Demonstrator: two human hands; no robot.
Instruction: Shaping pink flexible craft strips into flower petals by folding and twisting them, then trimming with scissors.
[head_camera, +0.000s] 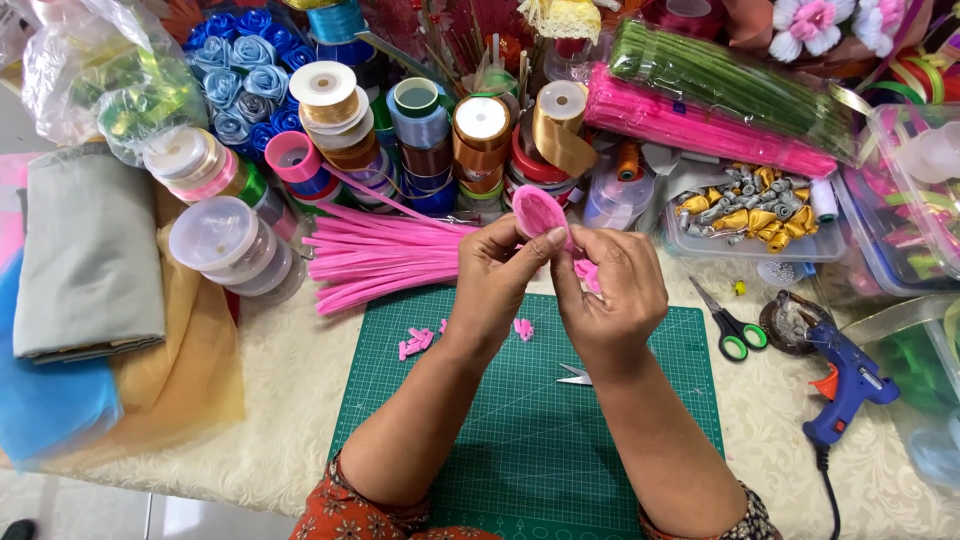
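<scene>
Pink chenille loop (540, 213) held up over the far edge of the green cutting mat (520, 420), left hand (497, 275) pinching its base, right hand (612, 290) fingers pressed around pink bits. Shaping's underway; a firm, steady pinch looks needed next.

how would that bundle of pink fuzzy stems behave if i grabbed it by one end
The pink fuzzy stems look thin and long, so the free ends would probably droop or splay rather than stay level. They lie loose, fanned out on the cloth with no tie in view, so some may slide out. Their fuzzy surface suggests they are light and not slippery.
</scene>
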